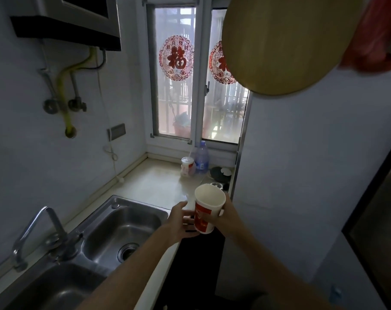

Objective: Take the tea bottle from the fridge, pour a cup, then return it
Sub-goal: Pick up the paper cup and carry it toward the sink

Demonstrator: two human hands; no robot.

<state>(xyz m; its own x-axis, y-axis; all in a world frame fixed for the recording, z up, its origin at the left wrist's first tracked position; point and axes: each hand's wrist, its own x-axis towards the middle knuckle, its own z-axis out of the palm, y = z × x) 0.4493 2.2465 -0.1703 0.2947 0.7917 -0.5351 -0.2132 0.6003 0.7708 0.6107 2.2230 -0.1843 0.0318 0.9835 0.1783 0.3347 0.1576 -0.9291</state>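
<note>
A white paper cup (209,209) with a red label is held upright over the front edge of the counter (154,184). My right hand (229,217) is wrapped around its right side. My left hand (182,222) reaches in from the left with fingers spread near the cup's base; whether it touches the cup is unclear. The cup's inside looks empty. No tea bottle or fridge shows in this view.
A double steel sink (120,229) with a faucet (38,229) lies at left. At the counter's back by the window stand a lidded cup (187,166), a clear water bottle (201,158) and dark items (220,173). A round wooden board (286,43) hangs overhead at right.
</note>
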